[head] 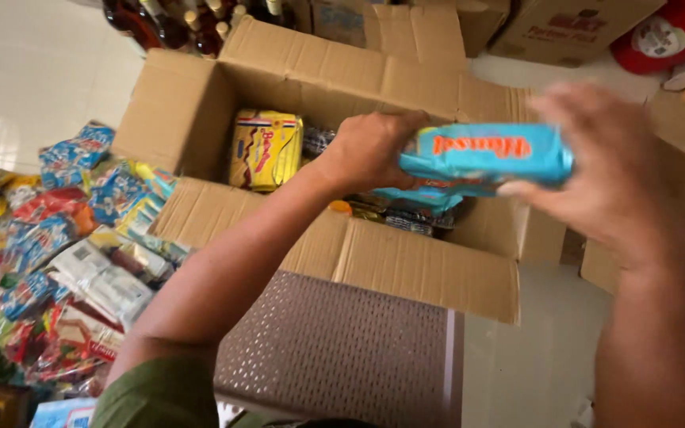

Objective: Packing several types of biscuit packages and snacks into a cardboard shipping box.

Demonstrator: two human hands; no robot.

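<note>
Holding the blue packet (481, 158) level above the open cardboard box (279, 79), left hand (370, 147) and right hand (604, 170) should keep fingers curled around its ends, avoiding crushing its contents.

The open cardboard box (342, 261) is ringed by raised flaps. Its interior is partly filled by a yellow packet (265, 149) and darker packets (406, 218). The left side is blocked by heaped snack packets (65, 261).
</note>
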